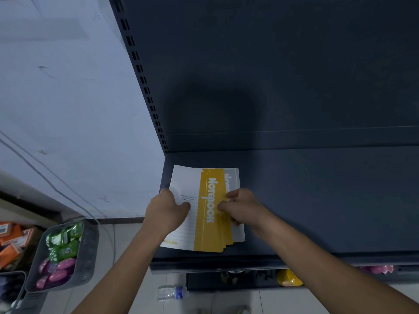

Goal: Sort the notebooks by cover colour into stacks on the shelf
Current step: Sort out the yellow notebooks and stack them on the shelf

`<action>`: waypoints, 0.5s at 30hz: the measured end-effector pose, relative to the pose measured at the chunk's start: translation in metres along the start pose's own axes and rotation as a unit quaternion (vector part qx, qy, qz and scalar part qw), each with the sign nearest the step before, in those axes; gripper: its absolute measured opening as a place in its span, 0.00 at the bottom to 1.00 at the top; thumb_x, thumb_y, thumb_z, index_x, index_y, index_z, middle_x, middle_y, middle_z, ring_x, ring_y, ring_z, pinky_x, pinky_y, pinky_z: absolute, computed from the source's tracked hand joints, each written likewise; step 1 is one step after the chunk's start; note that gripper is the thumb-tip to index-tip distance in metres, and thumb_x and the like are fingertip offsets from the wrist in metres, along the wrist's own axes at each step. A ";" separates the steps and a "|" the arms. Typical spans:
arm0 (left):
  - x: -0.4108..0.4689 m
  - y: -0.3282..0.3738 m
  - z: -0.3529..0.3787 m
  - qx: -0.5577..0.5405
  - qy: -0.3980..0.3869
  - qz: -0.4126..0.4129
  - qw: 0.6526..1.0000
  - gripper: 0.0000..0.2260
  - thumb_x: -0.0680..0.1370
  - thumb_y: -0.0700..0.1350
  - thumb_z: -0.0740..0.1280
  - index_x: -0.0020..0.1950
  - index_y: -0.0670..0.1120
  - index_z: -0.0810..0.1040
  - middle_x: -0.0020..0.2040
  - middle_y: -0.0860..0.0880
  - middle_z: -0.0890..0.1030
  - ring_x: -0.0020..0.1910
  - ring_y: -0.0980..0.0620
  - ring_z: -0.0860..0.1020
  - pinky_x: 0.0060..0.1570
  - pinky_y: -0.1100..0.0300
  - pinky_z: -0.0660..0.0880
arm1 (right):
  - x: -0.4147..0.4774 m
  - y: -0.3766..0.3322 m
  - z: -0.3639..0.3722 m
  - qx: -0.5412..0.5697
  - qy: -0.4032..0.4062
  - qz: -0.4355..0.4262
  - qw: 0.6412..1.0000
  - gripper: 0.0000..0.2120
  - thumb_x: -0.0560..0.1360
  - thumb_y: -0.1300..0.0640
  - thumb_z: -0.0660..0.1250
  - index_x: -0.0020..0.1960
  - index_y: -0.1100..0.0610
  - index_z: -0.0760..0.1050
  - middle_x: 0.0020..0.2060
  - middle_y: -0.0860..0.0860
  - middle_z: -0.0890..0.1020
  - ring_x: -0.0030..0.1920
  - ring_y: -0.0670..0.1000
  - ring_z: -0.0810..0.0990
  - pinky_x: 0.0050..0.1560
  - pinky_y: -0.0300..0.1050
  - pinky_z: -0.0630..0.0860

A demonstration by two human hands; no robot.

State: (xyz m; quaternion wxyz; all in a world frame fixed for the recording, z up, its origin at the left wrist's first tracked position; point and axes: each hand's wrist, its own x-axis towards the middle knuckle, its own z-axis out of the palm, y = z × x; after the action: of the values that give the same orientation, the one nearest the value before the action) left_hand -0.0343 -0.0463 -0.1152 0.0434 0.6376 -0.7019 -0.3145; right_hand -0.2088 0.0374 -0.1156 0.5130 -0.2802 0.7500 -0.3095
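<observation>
A stack of notebooks lies at the left end of the dark shelf. The top cover is white with a yellow band that reads "Notebook". Several more yellow and grey covers fan out at the stack's right edge. My left hand grips the left edge of the top notebook, thumb on the cover. My right hand pinches the right edges of the upper notebooks with thumb and fingers. Both hands partly hide the covers beneath them.
A grey basket of green and pink packets stands on the left, with orange boxes beside it. A water bottle lies on the floor below. A yellow item sits on the lower shelf. A pale wall is on the left.
</observation>
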 end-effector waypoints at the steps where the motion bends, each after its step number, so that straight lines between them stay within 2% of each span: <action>1: 0.001 0.000 0.000 -0.012 0.005 0.004 1.000 0.12 0.79 0.49 0.68 0.56 0.43 0.73 0.49 0.48 0.80 0.44 0.49 0.79 0.36 0.59 0.73 | 0.000 0.000 0.000 -0.005 -0.003 -0.005 1.000 0.27 0.76 0.56 0.72 0.71 0.59 0.67 0.44 0.50 0.78 0.40 0.47 0.76 0.35 0.42 0.73; 4: 0.002 0.002 -0.002 -0.082 0.007 0.024 0.996 0.10 0.82 0.49 0.63 0.55 0.42 0.74 0.47 0.47 0.80 0.42 0.52 0.79 0.33 0.61 0.71 | 0.000 0.002 0.000 -0.066 0.014 -0.037 0.997 0.22 0.77 0.53 0.69 0.68 0.56 0.68 0.49 0.48 0.77 0.45 0.46 0.77 0.37 0.38 0.71; 5: 0.003 0.002 -0.003 -0.113 -0.002 0.027 0.993 0.10 0.82 0.49 0.63 0.56 0.43 0.73 0.48 0.48 0.80 0.44 0.52 0.79 0.36 0.60 0.74 | 0.001 0.003 0.000 -0.099 0.029 -0.048 0.994 0.22 0.77 0.51 0.68 0.68 0.55 0.68 0.51 0.48 0.77 0.47 0.45 0.77 0.37 0.38 0.71; 7: 0.006 0.003 -0.004 -0.182 -0.019 0.035 0.983 0.11 0.82 0.52 0.63 0.59 0.46 0.73 0.53 0.50 0.81 0.50 0.52 0.80 0.47 0.55 0.78 | 0.001 0.002 -0.002 -0.131 0.059 -0.061 0.988 0.23 0.78 0.48 0.66 0.69 0.55 0.66 0.54 0.50 0.78 0.50 0.47 0.78 0.40 0.40 0.72; 10: 0.004 0.012 -0.009 -0.245 -0.016 0.056 0.968 0.11 0.82 0.52 0.63 0.61 0.48 0.73 0.55 0.53 0.80 0.54 0.52 0.79 0.55 0.51 0.77 | -0.004 -0.003 -0.009 -0.087 0.085 -0.067 0.990 0.28 0.78 0.45 0.65 0.74 0.53 0.62 0.57 0.52 0.79 0.54 0.50 0.79 0.48 0.45 0.74; 12: 0.002 0.021 -0.008 -0.253 -0.019 0.089 0.963 0.12 0.82 0.52 0.63 0.62 0.49 0.72 0.56 0.54 0.80 0.54 0.53 0.79 0.53 0.51 0.78 | -0.011 -0.007 -0.017 -0.054 0.096 -0.078 0.991 0.25 0.78 0.47 0.66 0.72 0.52 0.64 0.53 0.48 0.79 0.51 0.46 0.79 0.45 0.42 0.74; 13: 0.001 0.026 -0.005 -0.244 -0.020 0.102 0.964 0.12 0.82 0.52 0.63 0.63 0.48 0.71 0.55 0.55 0.79 0.52 0.55 0.79 0.48 0.55 0.77 | -0.014 -0.008 -0.021 -0.056 0.107 -0.088 0.989 0.23 0.78 0.49 0.67 0.70 0.52 0.66 0.50 0.45 0.79 0.49 0.44 0.79 0.43 0.40 0.74; 15: -0.004 0.039 0.002 -0.186 -0.011 0.128 0.974 0.13 0.83 0.51 0.62 0.64 0.47 0.69 0.55 0.55 0.76 0.48 0.58 0.76 0.41 0.61 0.71 | -0.024 -0.008 -0.033 -0.081 0.140 -0.100 0.982 0.19 0.78 0.52 0.68 0.67 0.53 0.68 0.47 0.43 0.78 0.47 0.42 0.78 0.42 0.41 0.75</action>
State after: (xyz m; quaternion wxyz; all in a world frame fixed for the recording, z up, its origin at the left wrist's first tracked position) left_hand -0.0677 -0.0421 -0.0958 0.1930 0.5199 -0.7074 -0.4383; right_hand -0.2312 0.0560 -0.0861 0.3452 -0.3481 0.8051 -0.3339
